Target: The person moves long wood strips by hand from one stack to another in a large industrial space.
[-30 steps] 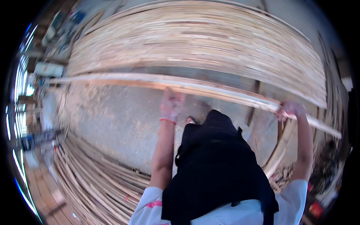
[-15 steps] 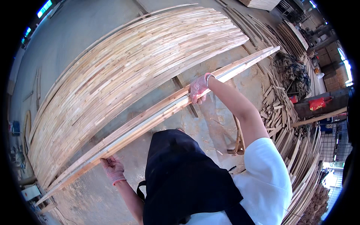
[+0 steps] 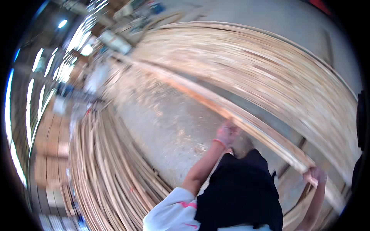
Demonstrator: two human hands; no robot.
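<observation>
Long, pale wooden strips [image 3: 266, 136] run slantwise in front of me, from the far left down to the lower right. My left hand [image 3: 227, 133], in a pinkish work glove, is closed at their near edge. Farther right, my gloved right hand [image 3: 316, 175] grips the same strips from above. Motion blur smears the fingers of both hands. Beyond the strips lies a wide panel [image 3: 246, 63] made of many narrow wooden strips side by side, a dark gap separating it from what I hold.
A large heap of long, thin wooden strips [image 3: 111, 165] lies on the floor at my left. Stacked brown boxes [image 3: 48, 134] stand behind it. Sawdust covers parts of the concrete floor [image 3: 165, 131]. Wooden supports [image 3: 302, 142] show under the strips at the right.
The view has swung strongly to the left, bringing the strip heap and boxes into sight. Both hands stay on the wooden strips, which now slope down to the right in the picture.
</observation>
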